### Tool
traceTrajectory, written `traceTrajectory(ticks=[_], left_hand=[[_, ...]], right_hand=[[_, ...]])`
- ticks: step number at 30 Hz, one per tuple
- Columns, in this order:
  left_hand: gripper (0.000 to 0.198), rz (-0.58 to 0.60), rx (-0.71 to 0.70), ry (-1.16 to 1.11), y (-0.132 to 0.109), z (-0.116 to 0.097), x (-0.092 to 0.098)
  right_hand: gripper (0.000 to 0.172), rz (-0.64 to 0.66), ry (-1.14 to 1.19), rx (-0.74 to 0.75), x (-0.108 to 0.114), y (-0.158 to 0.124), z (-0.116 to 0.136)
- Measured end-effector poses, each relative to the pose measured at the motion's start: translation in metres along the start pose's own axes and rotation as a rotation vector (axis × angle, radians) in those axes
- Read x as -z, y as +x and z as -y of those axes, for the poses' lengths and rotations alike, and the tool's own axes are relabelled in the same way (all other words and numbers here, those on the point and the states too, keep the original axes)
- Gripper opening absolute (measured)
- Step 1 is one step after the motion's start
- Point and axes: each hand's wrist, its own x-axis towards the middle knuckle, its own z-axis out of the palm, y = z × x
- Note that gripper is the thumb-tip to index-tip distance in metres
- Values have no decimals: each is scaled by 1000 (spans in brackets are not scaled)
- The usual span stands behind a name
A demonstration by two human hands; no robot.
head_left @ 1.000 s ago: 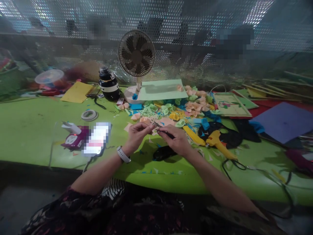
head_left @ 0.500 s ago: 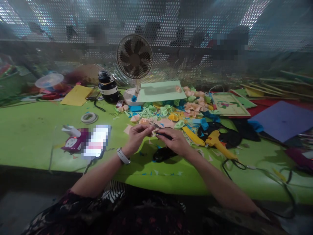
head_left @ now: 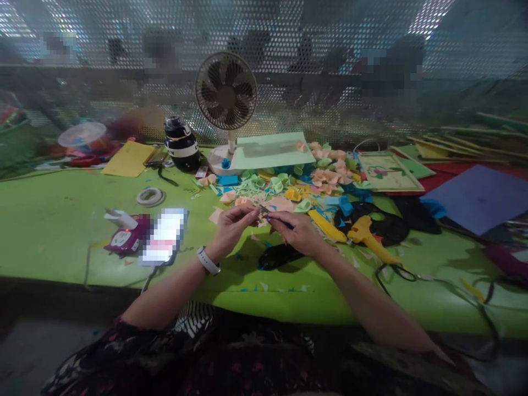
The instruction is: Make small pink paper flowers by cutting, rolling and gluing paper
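Note:
My left hand (head_left: 236, 226), with a white band on its wrist, pinches a small pale piece of paper (head_left: 260, 219) between thumb and fingertips. Closed around dark-handled scissors (head_left: 264, 209), my right hand (head_left: 300, 234) meets the left over the table. The scissors' blades point at the left fingertips; most of the handle is hidden by the fingers. Just below the right hand lies a glossy black object (head_left: 276, 256) whose kind I cannot make out. Peach, green and blue paper flowers and scraps (head_left: 276, 184) are heaped right behind both hands.
A yellow glue gun (head_left: 367, 237) with its cord and a yellow cutter (head_left: 328, 225) lie to the right. On the left are a phone (head_left: 163, 237), a purple device (head_left: 127, 236) and a tape roll (head_left: 150, 196). Behind stand a fan (head_left: 226, 93) and a black bottle (head_left: 181, 146).
The right fingers have shifted slightly around the scissors and stretched out more along the handle. Both hands stay together in the same spot; the view has tilted a little.

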Motion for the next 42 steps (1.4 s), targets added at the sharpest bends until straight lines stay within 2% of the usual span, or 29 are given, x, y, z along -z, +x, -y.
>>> traceTrajectory(ticks=[6,9,12,15,26,31,35,42], left_hand=[[31,15,32,-33,1,0,-1],[31,10,10,-8,1,-1,-1],[32,-2,-38,7,1,-2,0],[29,-1,-62,8,1,-3,-1],[24,42,-24,-40,1,0,1],[27,29,-28,-10,2,2,2],[32,-6,-50,47,1,0,1],[28,17,-40,31,-2,-4,-2]], right_hand=[[39,111,-18,-39,3,0,7],[28,59,-59,-20,0,-2,2],[31,-23,-63,16,-4,-4,-3],[20,-65,-64,74,-5,-3,-5],[17,-59,17,130,-1,0,-1],[20,-7,-63,81,-3,-2,0],[21,-34,-116,106,-6,-3,-2],[28,-50,-102,72,-3,-1,-3]])
